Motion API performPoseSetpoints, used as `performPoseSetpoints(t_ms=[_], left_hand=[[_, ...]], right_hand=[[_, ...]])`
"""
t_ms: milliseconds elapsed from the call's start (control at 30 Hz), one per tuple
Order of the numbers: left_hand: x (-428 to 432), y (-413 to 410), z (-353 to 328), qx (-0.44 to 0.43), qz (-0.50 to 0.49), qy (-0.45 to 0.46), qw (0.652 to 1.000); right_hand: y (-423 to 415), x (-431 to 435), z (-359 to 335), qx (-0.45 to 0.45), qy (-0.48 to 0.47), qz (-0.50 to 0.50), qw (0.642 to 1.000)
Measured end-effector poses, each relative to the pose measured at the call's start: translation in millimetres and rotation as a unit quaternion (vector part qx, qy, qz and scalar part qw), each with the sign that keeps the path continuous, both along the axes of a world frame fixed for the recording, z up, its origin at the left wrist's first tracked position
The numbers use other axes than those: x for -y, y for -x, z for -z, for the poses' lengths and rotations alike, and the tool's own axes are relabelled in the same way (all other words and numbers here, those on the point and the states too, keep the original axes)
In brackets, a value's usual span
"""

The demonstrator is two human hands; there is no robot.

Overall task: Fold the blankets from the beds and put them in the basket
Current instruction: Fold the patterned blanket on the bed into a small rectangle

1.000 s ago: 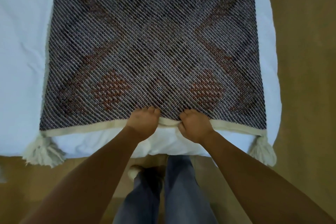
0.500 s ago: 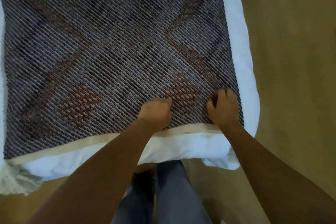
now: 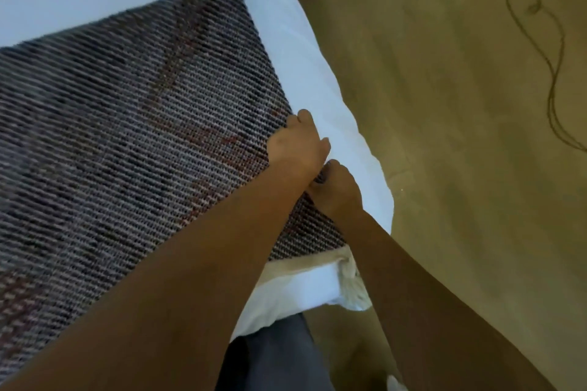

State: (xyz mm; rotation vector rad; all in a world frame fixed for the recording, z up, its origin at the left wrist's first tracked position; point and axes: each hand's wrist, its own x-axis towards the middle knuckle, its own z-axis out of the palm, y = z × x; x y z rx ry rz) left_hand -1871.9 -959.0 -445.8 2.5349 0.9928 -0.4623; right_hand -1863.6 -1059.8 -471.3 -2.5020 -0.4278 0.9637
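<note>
A: Blanket position?

B: The blanket (image 3: 127,136) was noted spread flat on the bed (image 3: 305,51). Its long axis ran off to the left, away from both hands.

A: Hands?

B: Both were logged at the blanket's right edge. The left hand (image 3: 297,146) was placed farther up that edge, with its fingers seemingly curled over it. The right hand (image 3: 338,192) was pinching the edge nearer the tasselled corner (image 3: 352,292), touching the left wrist.

A: What is the coming move turned on?

B: All the cloth lay left of the hands, so a leftward carry of the edge was judged likely. Bare floor (image 3: 444,136) and a loose cord (image 3: 554,73) were noted to the right. No basket was seen.
</note>
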Motion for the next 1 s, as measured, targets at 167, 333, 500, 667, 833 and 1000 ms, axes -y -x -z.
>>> performPoseSetpoints(t_ms=[167,333,500,667,833,1000], left_hand=[[-8,-7,10,-0.052,-0.08,0.029,0.995],[-31,13,2,0.024,-0.191,0.117,0.974],[-64,62,-10,0.146,-0.251,0.148,0.945],[-109,146,-20,0.197,-0.293,0.14,0.925],[-161,269,-28,0.229,-0.339,0.117,0.905],[-216,410,-26,0.234,-0.409,0.076,0.879]], right_hand=[[9,-13,-1,-0.054,-0.082,0.001,0.995],[43,-30,-15,-0.016,-0.106,-0.037,0.994],[88,-65,-31,0.008,-0.098,-0.083,0.992],[156,-109,-46,-0.002,-0.117,-0.137,0.984],[260,-158,-51,-0.011,-0.125,-0.213,0.969],[387,-218,-47,-0.031,-0.164,-0.281,0.945]])
